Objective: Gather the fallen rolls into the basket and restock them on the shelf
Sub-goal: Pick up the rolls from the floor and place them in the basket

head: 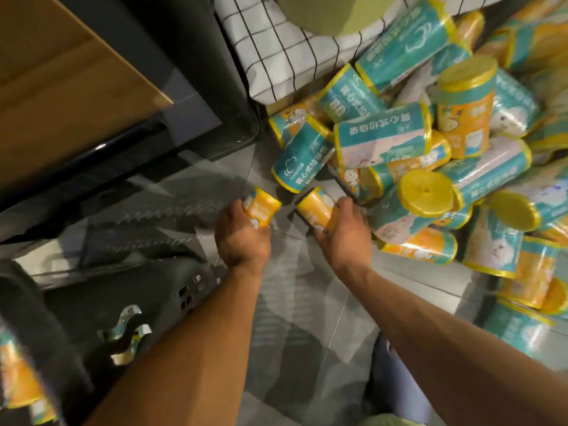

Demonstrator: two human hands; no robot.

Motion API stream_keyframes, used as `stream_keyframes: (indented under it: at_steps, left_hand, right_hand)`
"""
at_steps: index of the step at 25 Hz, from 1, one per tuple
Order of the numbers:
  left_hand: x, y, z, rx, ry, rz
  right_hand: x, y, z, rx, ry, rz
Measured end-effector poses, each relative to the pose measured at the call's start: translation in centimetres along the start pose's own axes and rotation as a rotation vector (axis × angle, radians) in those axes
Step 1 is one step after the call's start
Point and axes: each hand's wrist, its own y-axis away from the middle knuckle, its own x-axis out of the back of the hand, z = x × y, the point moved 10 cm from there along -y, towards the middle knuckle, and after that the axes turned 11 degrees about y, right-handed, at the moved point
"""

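The left hand (242, 238) grips the left roll (261, 210) and the right hand (345, 235) grips the right roll (315, 210), with both long axes pointing far. The basket (172, 290) lies near and left, closer to the left hand.

A single view is given, taken from the wearer's head and aimed steeply down at the tiled floor (307, 302). Both forearms are seen entering from the bottom edge, with the left hand (242, 238) and right hand (344, 232) near mid-frame. The heap of rolls (430, 149) is framed close at right, the dark basket (172, 290) at lower left, edges blurred.
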Motion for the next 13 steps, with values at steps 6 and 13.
stream_keyframes:
  at_steps: [6, 13]
  left_hand:
    - [3.6, 13.3, 2.4, 0.354, 0.384, -0.076]
    - [22.9, 25.4, 12.1, 0.085, 0.727, -0.243]
  right_hand:
    - [6.5, 10.3, 4.9, -0.262, -0.388, -0.058]
    - [22.0, 28.2, -1.8, -0.255, -0.664, -0.102]
